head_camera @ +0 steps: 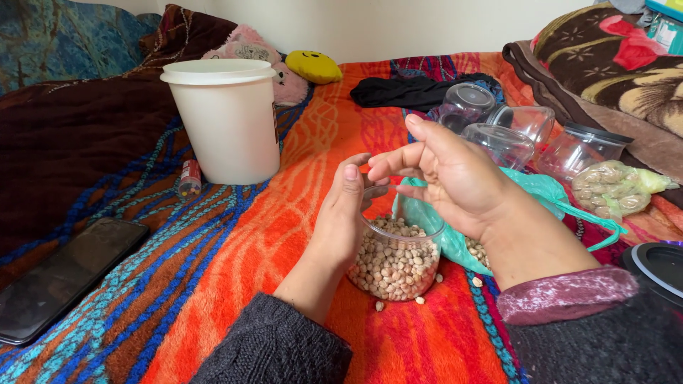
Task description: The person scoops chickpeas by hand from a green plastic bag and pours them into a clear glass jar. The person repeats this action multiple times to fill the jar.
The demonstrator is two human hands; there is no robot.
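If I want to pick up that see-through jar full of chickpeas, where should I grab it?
Probably around the clear jar's round side wall, coming from the left, as the left hand does now. It stands upright and open-topped, nearly full of chickpeas, so keep it level. The teal bag crowds its right side.

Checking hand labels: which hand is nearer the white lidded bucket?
Left. The left hand grips the chickpea jar, on the white bucket side; the right hand hovers farther right.

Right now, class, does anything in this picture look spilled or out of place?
Yes. A few loose chickpeas lie on the orange blanket beside the clear jar of chickpeas, outside it. The left hand steadies that jar.
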